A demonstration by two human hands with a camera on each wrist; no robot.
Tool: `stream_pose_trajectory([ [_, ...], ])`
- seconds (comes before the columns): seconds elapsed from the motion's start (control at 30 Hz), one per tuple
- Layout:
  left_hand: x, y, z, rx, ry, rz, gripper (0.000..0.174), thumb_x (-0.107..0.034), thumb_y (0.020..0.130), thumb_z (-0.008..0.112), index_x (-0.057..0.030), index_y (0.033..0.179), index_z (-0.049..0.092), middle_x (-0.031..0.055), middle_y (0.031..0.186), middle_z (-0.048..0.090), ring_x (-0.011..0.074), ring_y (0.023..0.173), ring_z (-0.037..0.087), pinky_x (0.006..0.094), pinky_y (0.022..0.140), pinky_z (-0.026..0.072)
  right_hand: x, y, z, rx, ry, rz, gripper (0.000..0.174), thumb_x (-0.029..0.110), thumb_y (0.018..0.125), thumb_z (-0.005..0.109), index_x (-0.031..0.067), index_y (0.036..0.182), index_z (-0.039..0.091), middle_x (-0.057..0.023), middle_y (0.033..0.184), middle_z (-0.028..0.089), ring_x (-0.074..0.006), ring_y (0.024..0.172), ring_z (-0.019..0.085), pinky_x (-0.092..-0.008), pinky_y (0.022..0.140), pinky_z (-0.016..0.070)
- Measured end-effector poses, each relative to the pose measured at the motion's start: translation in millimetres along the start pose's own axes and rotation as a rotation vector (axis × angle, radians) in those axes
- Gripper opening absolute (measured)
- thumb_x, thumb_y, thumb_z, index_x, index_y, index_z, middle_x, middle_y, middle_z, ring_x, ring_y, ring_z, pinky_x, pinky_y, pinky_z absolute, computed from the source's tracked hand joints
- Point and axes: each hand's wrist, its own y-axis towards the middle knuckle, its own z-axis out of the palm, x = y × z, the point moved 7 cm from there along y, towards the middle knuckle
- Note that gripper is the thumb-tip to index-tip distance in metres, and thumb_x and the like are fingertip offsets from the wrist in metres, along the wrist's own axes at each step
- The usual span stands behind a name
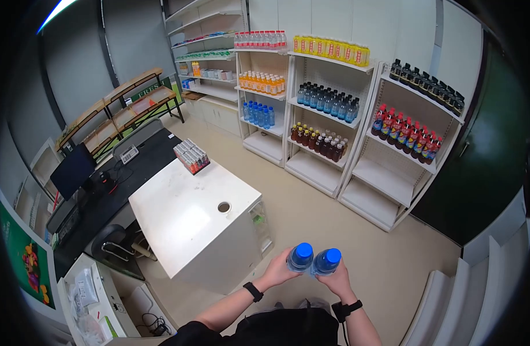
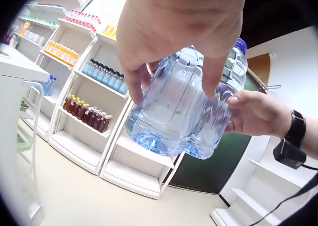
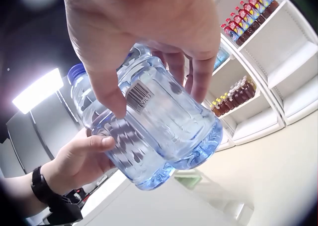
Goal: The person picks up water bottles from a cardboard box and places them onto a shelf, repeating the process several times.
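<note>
Two clear bottles with blue caps are held upright side by side in front of the body in the head view. My left hand (image 1: 279,269) grips the left bottle (image 1: 300,258), and my right hand (image 1: 336,281) grips the right bottle (image 1: 326,262). In the left wrist view, the left hand's fingers curl round its bottle (image 2: 166,101), which touches the other one. The right wrist view has the right hand (image 3: 144,27) round a bottle with a barcode label (image 3: 166,111); the left hand (image 3: 82,156) holds the bottle beside it.
A white counter (image 1: 190,213) with a round hole and stacked small packs (image 1: 191,155) stands to the left. Shelves (image 1: 328,124) of drink bottles line the far side, blue-capped ones (image 1: 258,115) among them. A dark desk (image 1: 143,161) with a monitor (image 1: 72,171) is further left; pale shelving (image 1: 449,300) is at right.
</note>
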Motion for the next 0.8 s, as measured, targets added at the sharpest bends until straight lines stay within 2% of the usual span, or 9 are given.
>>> stream_pose_trajectory([
  [0.07,7.7,68.7,-8.0,0.000,0.001,0.030,0.074,-0.017,0.065,0.082,-0.0030,0.128,0.045,0.0127,0.118,0.058,0.0232,0.109,0.058,0.0346,0.094,0.0470,-11.7,62.9,-6.5,-0.026,0.019,0.001,0.065,0.016,0.058,0.080,0.0069,0.115,0.049,-0.0130,0.107,0.061,-0.0292,0.101,0.060,-0.0383,0.087,0.0477],
  [0.17,42.8,167.9,-10.7,-0.005,0.056,-0.009,0.074,-0.017,0.065,0.082,-0.0028,0.128,0.045,0.0124,0.118,0.058,0.0226,0.109,0.058,0.0346,0.094,0.0467,-36.7,163.1,-13.9,-0.043,0.126,-0.033,0.065,0.015,0.058,0.080,0.0073,0.115,0.049,-0.0131,0.107,0.061,-0.0295,0.101,0.060,-0.0390,0.087,0.0478],
  [0.3,76.3,299.3,-33.4,-0.060,-0.022,0.001,0.075,-0.017,0.065,0.083,-0.0031,0.128,0.045,0.0125,0.116,0.059,0.0224,0.108,0.059,0.0346,0.094,0.0469,-58.4,319.4,-14.1,0.016,0.036,-0.060,0.067,0.016,0.058,0.079,0.0079,0.117,0.048,-0.0134,0.107,0.061,-0.0300,0.102,0.059,-0.0399,0.087,0.0476],
  [0.4,95.8,388.1,-68.4,-0.124,-0.045,-0.088,0.074,-0.018,0.065,0.081,-0.0034,0.127,0.044,0.0154,0.120,0.057,0.0281,0.111,0.056,0.0370,0.095,0.0448,-49.6,444.4,-5.0,0.120,0.012,-0.153,0.068,0.017,0.058,0.080,0.0078,0.118,0.048,-0.0133,0.107,0.061,-0.0300,0.103,0.059,-0.0398,0.087,0.0475],
  [0.47,111.4,429.3,-100.7,-0.245,0.007,-0.164,0.074,-0.018,0.065,0.081,-0.0037,0.127,0.044,0.0148,0.119,0.056,0.0278,0.111,0.056,0.0369,0.096,0.0443,-37.5,512.0,16.3,0.236,0.060,-0.208,0.070,0.018,0.058,0.080,0.0077,0.119,0.047,-0.0135,0.107,0.061,-0.0302,0.103,0.059,-0.0395,0.088,0.0474],
  [0.5,99.1,446.9,-120.7,-0.298,0.028,-0.211,0.075,-0.017,0.065,0.081,-0.0040,0.128,0.043,0.0145,0.119,0.056,0.0278,0.112,0.055,0.0365,0.096,0.0438,-30.9,545.9,28.0,0.265,0.018,-0.206,0.070,0.019,0.059,0.080,0.0073,0.119,0.047,-0.0138,0.108,0.061,-0.0300,0.103,0.059,-0.0390,0.087,0.0476],
  [0.63,149.9,517.5,-181.6,-0.445,0.023,-0.266,0.073,-0.017,0.064,0.081,-0.0044,0.126,0.044,0.0140,0.118,0.056,0.0276,0.112,0.055,0.0363,0.096,0.0441,-7.8,669.4,81.6,0.380,0.046,-0.247,0.070,0.020,0.060,0.080,0.0070,0.120,0.047,-0.0138,0.106,0.062,-0.0300,0.102,0.060,-0.0384,0.087,0.0475],
  [0.73,192.5,572.2,-227.0,-0.526,0.042,-0.253,0.072,-0.017,0.064,0.081,-0.0043,0.124,0.045,0.0146,0.117,0.057,0.0288,0.110,0.056,0.0373,0.094,0.0450,-6.9,749.0,125.7,0.408,0.050,-0.271,0.070,0.020,0.060,0.080,0.0070,0.120,0.047,-0.0139,0.106,0.062,-0.0299,0.102,0.060,-0.0384,0.087,0.0474],
  [0.8,223.4,618.8,-258.7,-0.507,0.041,-0.221,0.072,-0.017,0.063,0.081,-0.0042,0.124,0.045,0.0152,0.116,0.057,0.0299,0.109,0.056,0.0376,0.093,0.0455,5.1,799.5,146.3,0.430,0.020,-0.251,0.070,0.019,0.060,0.080,0.0064,0.120,0.047,-0.0143,0.107,0.062,-0.0302,0.103,0.060,-0.0383,0.087,0.0474],
])
